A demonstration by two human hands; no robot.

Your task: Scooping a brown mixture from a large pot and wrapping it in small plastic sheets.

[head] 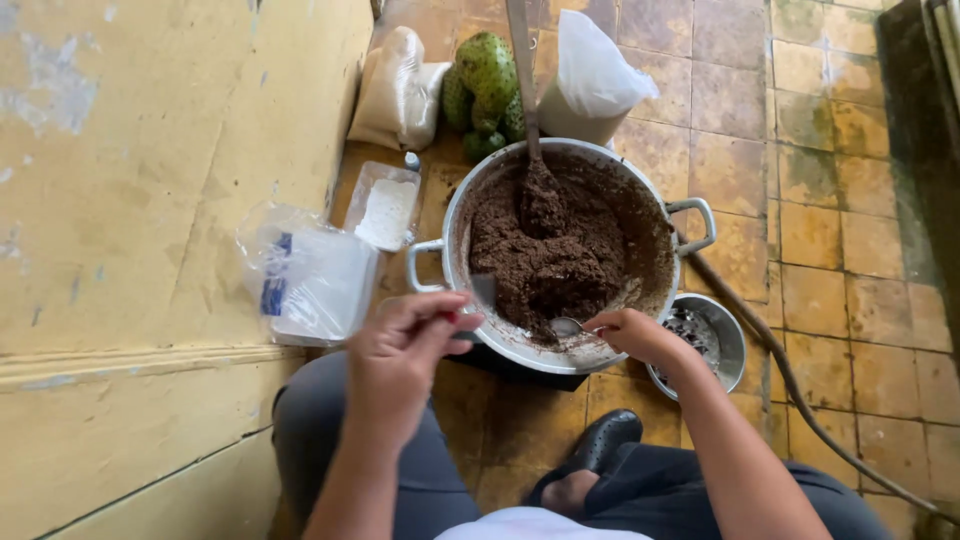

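While the left hand point(400, 345) pinches a small spoon point(484, 292) at the near rim of the pot point(452, 215), the right hand point(632, 333) grips a second spoon point(566, 326) whose bowl lies on the brown mix point(560, 250) just inside the rim. A long wooden ladle point(527, 110) stands in the mix. The pot sits on the tiled floor point(850, 300) between the person's knees. A small metal bowl point(730, 335) is just right of it; a plastic bag point(310, 275) and a tub of white powder point(385, 205) lie left, with green fruit point(485, 75) behind.
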